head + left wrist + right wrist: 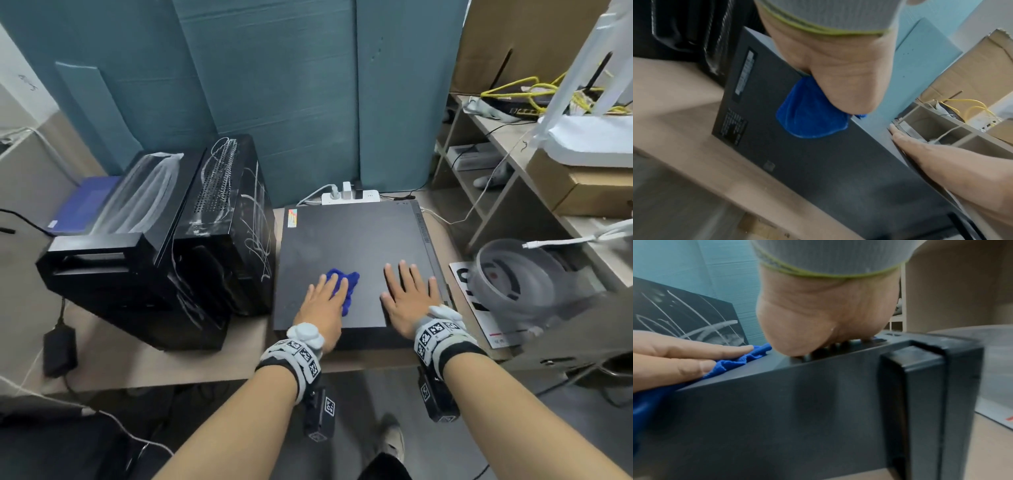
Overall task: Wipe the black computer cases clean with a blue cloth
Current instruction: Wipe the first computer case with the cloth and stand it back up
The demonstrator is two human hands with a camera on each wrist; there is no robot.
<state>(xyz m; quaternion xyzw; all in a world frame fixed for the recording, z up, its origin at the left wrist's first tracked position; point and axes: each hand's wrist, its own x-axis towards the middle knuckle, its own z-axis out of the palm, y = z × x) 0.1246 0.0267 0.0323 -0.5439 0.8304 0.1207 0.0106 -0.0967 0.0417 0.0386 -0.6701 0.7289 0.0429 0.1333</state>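
Flat black computer case (352,253) with a smooth matt top panel, beneath a crumpled blue cloth (344,284) of soft looped pile; two upright black tower cases (164,246) with glossy, white-streaked panels; pale wood-grain matt tabletop (144,356); brown cardboard box (589,192).

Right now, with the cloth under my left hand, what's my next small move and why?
Probably slide the left hand and the blue cloth away from you toward the far sticker end of the flat black case: that end shows a dull smudge, and the right hand lies flat, bracing the case.
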